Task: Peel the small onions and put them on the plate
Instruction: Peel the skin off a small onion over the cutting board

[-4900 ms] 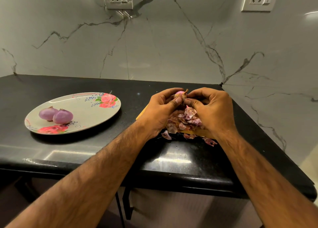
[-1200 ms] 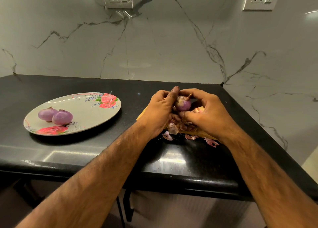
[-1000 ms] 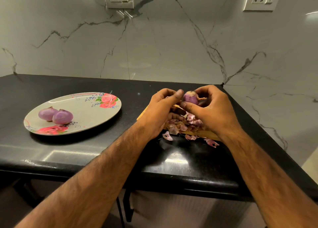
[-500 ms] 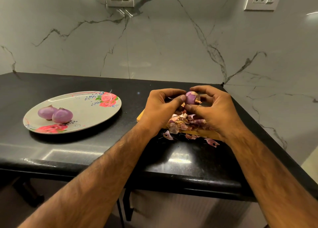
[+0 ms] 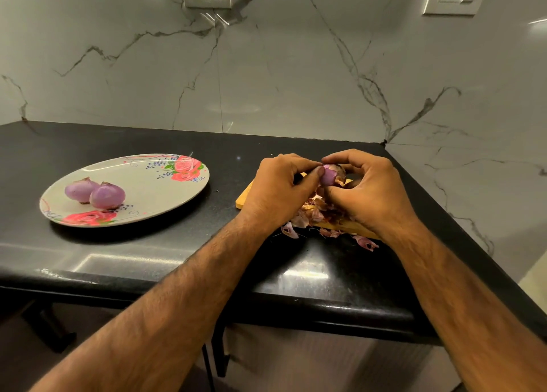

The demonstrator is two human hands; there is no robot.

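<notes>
Had stripped most of the dry skin from the small onion over the last five seconds, baring purple flesh; left a brown flap on its upper right, so judged nearly peeled. Pinched it with curled thumb and fingertips of the left hand, gripped it from above with the curled right hand, over the peel heap on the wooden board, well apart from the floral plate with two peeled onions.

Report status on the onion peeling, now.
Hands: left hand and right hand pinch one onion, skin partly on. Two peeled onions on plate. Below, peel scraps piled on board.
</notes>
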